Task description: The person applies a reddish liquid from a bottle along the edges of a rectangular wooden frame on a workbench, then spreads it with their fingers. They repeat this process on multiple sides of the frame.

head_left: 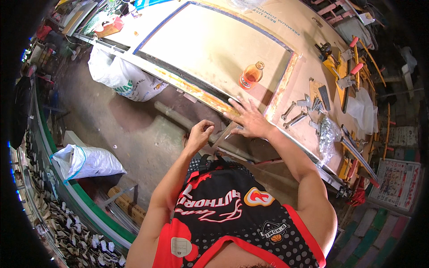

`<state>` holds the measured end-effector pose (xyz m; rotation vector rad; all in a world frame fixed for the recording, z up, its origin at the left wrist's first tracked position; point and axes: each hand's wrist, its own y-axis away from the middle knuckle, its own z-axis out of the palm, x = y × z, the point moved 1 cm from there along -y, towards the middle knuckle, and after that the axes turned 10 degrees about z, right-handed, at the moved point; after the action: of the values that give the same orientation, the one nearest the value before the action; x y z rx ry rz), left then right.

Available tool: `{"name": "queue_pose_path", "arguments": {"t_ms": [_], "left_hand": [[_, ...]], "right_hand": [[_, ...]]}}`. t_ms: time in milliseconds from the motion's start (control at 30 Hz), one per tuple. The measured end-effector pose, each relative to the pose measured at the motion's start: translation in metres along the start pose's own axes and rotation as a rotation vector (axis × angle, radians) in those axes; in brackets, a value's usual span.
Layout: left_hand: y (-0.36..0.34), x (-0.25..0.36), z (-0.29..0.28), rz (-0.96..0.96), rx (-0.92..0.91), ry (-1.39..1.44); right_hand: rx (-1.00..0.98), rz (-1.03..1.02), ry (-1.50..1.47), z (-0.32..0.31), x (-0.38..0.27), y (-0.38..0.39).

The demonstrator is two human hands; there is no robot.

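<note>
Best to brace that splayed, empty right hand (250, 119) flat on the wooden edge (190, 88); the left hand (201, 134) curls, whether around anything I can't tell.

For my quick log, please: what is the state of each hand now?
Left hand: fingers curled; whether it holds anything cannot be told.
Right hand: open, fingers spread at the near edge of the frame.

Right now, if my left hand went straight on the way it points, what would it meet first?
Probably the frame, at its near edge: your left hand, fingers curled, points toward it. Depth is unclear, so it might pass underneath instead.
</note>
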<state>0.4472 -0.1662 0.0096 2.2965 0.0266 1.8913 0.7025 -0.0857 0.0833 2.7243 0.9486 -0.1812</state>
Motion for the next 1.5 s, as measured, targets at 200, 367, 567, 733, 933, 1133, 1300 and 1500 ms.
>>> {"name": "queue_pose_path", "arguments": {"t_ms": [200,367,567,733,933,1133,1300,1500], "left_hand": [[-0.005,-0.002,-0.003,0.04,0.01,0.0],[-0.008,0.002,-0.009,0.046,0.002,0.025],[-0.012,0.002,-0.012,0.03,-0.031,-0.024],[-0.016,-0.002,-0.014,0.068,-0.042,-0.023],[-0.019,-0.004,-0.017,0.078,-0.047,-0.031],[-0.019,0.005,-0.024,0.045,-0.06,-0.038],[-0.021,0.01,-0.03,0.035,-0.066,-0.024],[-0.024,0.009,-0.033,0.056,-0.08,-0.063]], "right_hand": [[-0.03,-0.054,0.018,0.001,-0.001,-0.006],[0.073,0.108,0.023,0.001,-0.001,-0.012],[0.051,0.056,-0.012,0.0,-0.007,-0.016],[-0.043,0.007,0.025,0.001,-0.008,-0.02],[-0.046,-0.012,-0.037,0.003,-0.014,-0.024],[0.036,0.052,0.065,-0.004,-0.018,-0.028],[0.038,0.076,0.044,-0.007,-0.019,-0.033],[0.027,0.051,0.086,-0.004,-0.022,-0.038]]}}
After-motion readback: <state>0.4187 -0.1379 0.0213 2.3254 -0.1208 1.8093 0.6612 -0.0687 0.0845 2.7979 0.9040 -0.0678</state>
